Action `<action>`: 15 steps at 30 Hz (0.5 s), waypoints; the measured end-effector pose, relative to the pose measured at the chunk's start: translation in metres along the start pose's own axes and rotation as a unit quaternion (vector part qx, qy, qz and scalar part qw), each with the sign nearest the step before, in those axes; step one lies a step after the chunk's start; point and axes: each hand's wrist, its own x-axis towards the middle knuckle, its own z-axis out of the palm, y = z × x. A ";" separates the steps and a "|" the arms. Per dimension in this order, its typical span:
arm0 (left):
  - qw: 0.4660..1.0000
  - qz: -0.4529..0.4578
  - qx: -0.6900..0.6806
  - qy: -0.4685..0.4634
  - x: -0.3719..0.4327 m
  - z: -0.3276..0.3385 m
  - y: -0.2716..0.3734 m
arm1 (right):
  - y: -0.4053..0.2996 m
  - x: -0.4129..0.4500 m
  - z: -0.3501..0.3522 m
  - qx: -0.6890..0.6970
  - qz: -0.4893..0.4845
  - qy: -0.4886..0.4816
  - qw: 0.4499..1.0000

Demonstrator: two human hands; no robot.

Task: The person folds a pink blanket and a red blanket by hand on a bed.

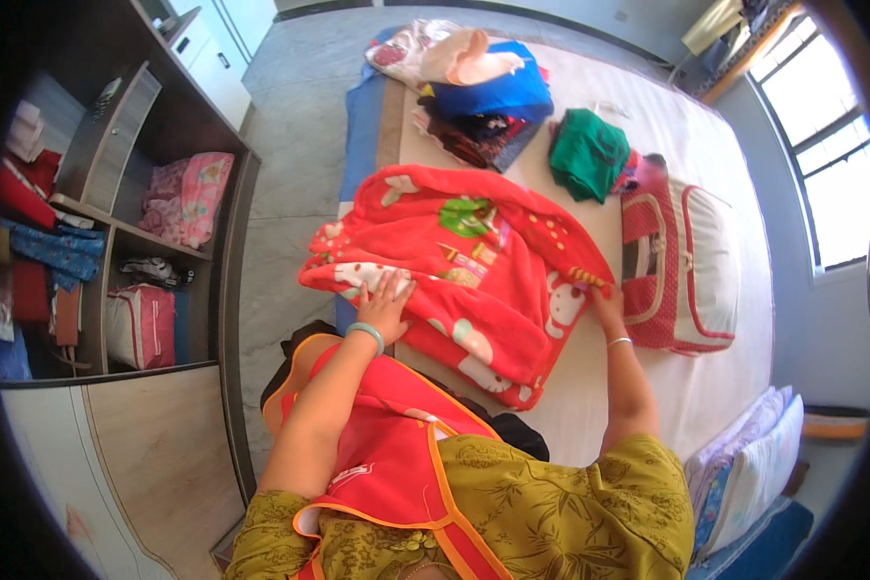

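Observation:
A red fleece blanket [471, 268] with cartoon prints lies loosely folded on the bed [703, 145] before me. My left hand [386, 308] rests with spread fingers on its near left part; a jade-coloured bangle circles that wrist. At the blanket's right corner is my right hand [607, 306], its fingers closed around the edge, with a silver bangle at the wrist. Just right of this hand stands a red and cream zipped storage bag [685, 268]. Beyond the blanket lie a folded green cloth [587, 154] and a pile of clothes with a blue cloth [504, 90] on it.
An open wardrobe [235, 217] at the left holds a pink quilt [206, 192], clothes and another storage bag [143, 326]. Folded bedding [750, 464] stands at the lower right. A barred window [819, 145] is at the right. Tiled floor [283, 174] runs between wardrobe and bed.

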 end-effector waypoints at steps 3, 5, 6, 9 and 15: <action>0.999 -0.008 -0.032 0.002 -0.010 0.003 -0.004 | -0.020 0.026 -0.004 0.232 0.164 0.016 0.959; 0.999 -0.021 -0.042 0.006 -0.011 0.003 -0.003 | -0.026 0.035 -0.004 0.235 0.230 0.051 0.943; 0.999 -0.035 -0.040 0.003 -0.014 0.007 -0.006 | -0.052 0.035 -0.008 0.353 0.266 -0.007 0.897; 0.998 -0.040 -0.040 0.003 -0.014 0.012 -0.007 | -0.046 0.048 -0.013 0.446 0.328 -0.074 0.830; 0.999 -0.028 -0.042 -0.017 -0.004 0.008 -0.003 | -0.026 0.105 -0.030 0.358 0.125 0.062 0.923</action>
